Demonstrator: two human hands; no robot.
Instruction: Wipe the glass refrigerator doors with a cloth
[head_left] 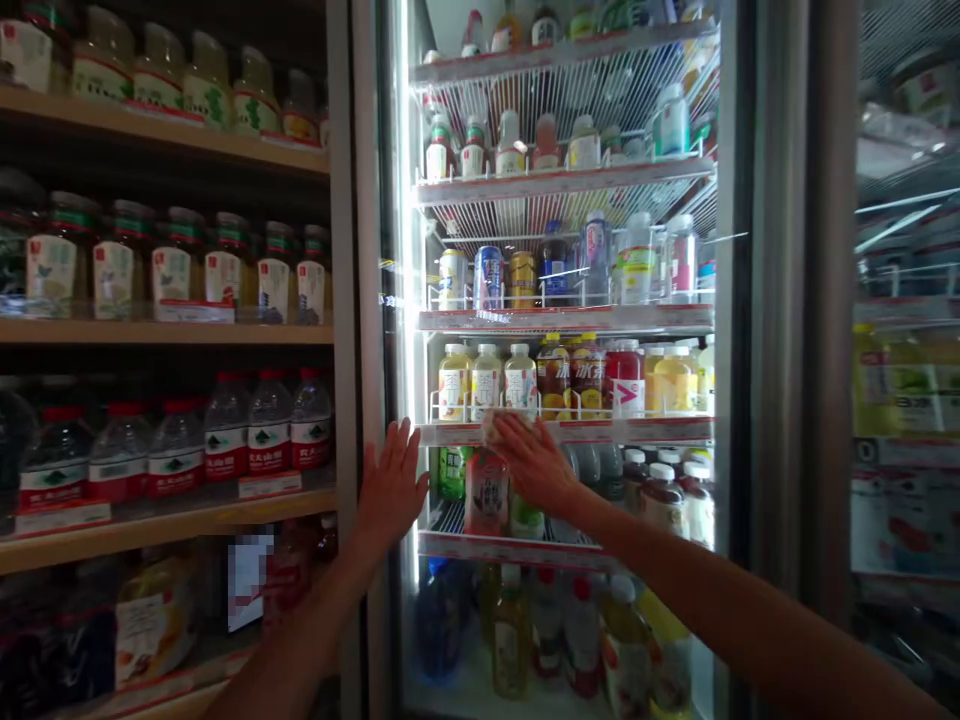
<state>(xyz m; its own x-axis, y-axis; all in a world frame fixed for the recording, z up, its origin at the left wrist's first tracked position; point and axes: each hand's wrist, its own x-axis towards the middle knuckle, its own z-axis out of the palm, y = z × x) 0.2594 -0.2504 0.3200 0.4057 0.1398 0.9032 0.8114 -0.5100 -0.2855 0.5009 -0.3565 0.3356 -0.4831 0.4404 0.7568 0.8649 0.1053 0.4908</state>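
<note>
Glass with faint reflections fronts a lit drinks fridge in the head view, and two bare hands are raised before it, apart from each other. The left hand is open with fingers spread, near the left edge of the glass door; contact cannot be told. The right hand lies flat, fingers extended over one pale cloth at the height of a shelf's label strip; whether the thumb grips the cloth cannot be told.

Just above the right hand stand three white-capped bottles, the character 茶 legible on their labels. Next come two yellow-capped dark bottles lettered with 冰, then one red bottle bearing a large V. One shelf higher are three cans: one pale, one blue, one gold.

Left of the fridge, a wooden shelf carries six green-capped jars whose small print is unreadable. Below them are six red-capped water bottles; 山 can be read on their red-and-white labels. Two price tags edge that lower shelf.
</note>
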